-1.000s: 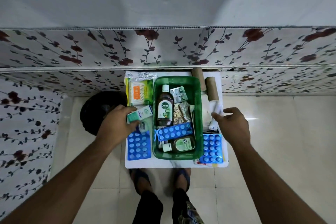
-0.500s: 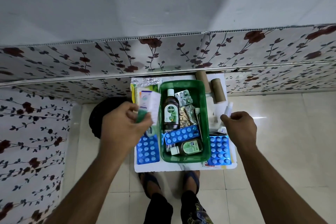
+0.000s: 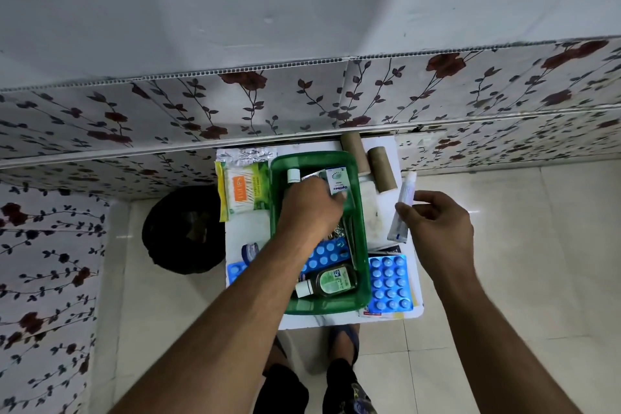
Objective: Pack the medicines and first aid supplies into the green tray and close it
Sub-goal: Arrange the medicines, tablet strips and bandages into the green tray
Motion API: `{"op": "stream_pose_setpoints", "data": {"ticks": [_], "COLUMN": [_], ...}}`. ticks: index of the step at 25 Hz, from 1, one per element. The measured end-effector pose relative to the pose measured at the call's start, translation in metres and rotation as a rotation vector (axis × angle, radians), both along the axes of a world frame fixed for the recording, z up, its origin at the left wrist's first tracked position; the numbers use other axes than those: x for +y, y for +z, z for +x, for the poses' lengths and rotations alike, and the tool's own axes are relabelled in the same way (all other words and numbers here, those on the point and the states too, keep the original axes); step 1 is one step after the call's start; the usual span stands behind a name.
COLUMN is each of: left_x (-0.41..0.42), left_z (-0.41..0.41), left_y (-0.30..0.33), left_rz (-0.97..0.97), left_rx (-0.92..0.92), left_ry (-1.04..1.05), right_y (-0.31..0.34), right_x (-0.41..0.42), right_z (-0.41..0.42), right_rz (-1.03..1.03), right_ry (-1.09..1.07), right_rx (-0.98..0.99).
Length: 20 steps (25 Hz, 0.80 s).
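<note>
The green tray (image 3: 281,292) sits on a small white table (image 3: 248,232). My left hand (image 3: 307,208) is inside the tray, fingers on a white and teal medicine box (image 3: 338,181) near the tray's far end. A white bottle cap (image 3: 293,175) shows behind the hand. A small green bottle (image 3: 331,282) and a blue blister strip (image 3: 324,257) lie in the tray's near part. My right hand (image 3: 437,225) hovers right of the tray, gripping a white ointment tube (image 3: 402,208) held upright.
A cotton swab pack (image 3: 243,191) and foil strips (image 3: 248,155) lie left of the tray. Two brown bandage rolls (image 3: 368,161) stand at the back right. Blue blister packs (image 3: 389,282) lie at the front right and front left. A black bin (image 3: 183,228) stands on the floor, left.
My left hand carried the medicine box from the table's left side into the tray. My right hand picked the ointment tube up off the table.
</note>
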<state>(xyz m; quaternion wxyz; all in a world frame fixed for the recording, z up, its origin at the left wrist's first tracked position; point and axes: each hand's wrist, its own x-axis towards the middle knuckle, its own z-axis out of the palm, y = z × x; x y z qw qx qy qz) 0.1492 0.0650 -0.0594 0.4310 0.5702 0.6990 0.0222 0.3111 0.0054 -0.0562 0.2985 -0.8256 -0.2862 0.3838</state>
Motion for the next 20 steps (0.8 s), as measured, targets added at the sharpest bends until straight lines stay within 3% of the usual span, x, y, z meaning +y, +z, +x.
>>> {"op": "stream_pose_setpoints", "data": {"ticks": [3,6,10,15,20], "left_x": [-0.001,-0.001,-0.003,-0.019,-0.031], "left_z": [-0.027,-0.077,-0.132,-0.159,-0.168], "left_y": [0.019,0.035,0.018,-0.008,-0.018], "left_rz": [0.046,0.185,0.219,0.189,0.155], "left_rx": [-0.115,-0.246,-0.150,-0.082,-0.016], "left_ry": [0.067,0.364,0.524,0.509,0.317], "right_y": [0.016,0.024,0.005,-0.005,-0.007], "right_x": [0.005,0.016,0.044,0.064,0.062], "right_z": [-0.018,-0.059,-0.107,-0.127,-0.129], "right_rz": [0.036,0.019,-0.113,-0.185,-0.075], "right_ry": [0.100,0.365,0.724,0.903,0.867], "right_rx": [-0.074,-0.207,-0.492,-0.677,-0.656]}}
